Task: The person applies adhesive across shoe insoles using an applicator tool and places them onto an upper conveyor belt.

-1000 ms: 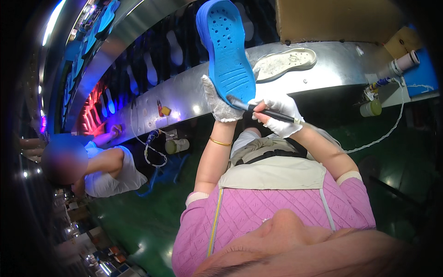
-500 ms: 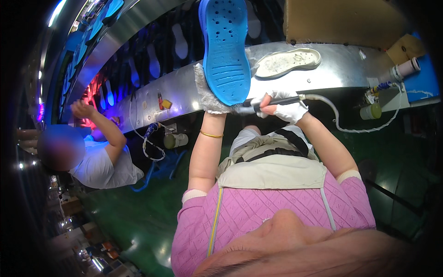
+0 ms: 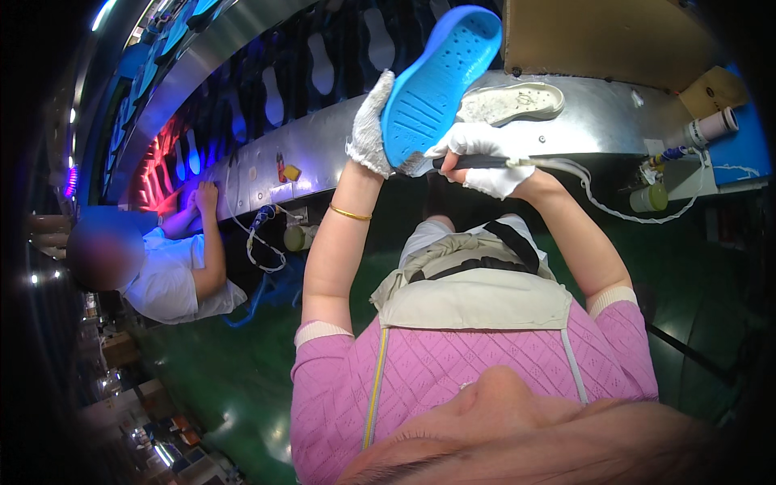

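Note:
A bright blue shoe sole [image 3: 436, 93] with holes in one half and grooves in the other is tilted above the steel ledge. My left hand [image 3: 370, 133], in a whitish knit glove, is closed around its left side; some of the fingers are hidden behind it. My right hand [image 3: 493, 153], in a white glove with bare fingertips, grips a brush [image 3: 477, 162] with a black handle. The brush's pale bristles touch or nearly touch the sole's lower end. From the handle runs a pale hose [image 3: 586, 190]. A white sole [image 3: 521, 103] lies on the ledge behind my right hand.
Dark belts carrying several pale soles [image 3: 321, 65] run beyond the steel ledge [image 3: 323, 121]. A cardboard panel [image 3: 598, 40] stands at back right, near a valve with a greenish cup [image 3: 649, 196]. At left sits another person [image 3: 174, 275], arm resting on the ledge.
The blue sole has turned, its top swinging right. My left hand has moved up along its left side. My right hand has shifted slightly left. The other person's arm has lowered.

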{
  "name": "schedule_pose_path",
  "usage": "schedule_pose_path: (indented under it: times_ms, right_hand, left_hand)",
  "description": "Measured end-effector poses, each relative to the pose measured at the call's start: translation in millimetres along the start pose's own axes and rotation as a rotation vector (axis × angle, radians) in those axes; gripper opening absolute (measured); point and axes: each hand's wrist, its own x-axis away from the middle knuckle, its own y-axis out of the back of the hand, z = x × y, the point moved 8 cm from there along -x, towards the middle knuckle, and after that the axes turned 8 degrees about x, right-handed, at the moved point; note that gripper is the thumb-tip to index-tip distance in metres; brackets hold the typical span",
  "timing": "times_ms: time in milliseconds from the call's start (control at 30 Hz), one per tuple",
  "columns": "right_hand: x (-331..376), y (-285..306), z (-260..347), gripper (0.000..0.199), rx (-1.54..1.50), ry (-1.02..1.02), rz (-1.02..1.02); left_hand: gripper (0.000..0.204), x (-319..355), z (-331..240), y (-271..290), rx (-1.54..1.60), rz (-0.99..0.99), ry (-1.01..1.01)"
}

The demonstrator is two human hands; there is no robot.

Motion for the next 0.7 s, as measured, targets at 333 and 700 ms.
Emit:
schedule_pose_path:
  times_ms: [333, 700]
  right_hand:
    - [3, 22, -33, 0.014, -0.087, -0.421, 0.102]
    - [15, 49, -37, 0.017, -0.082, -0.548, -0.001]
  left_hand:
    - [0.047, -4, 23, 1, -0.331, -0.139, 0.211]
    - [0.053, -3, 37, -16, -0.272, -0.048, 0.232]
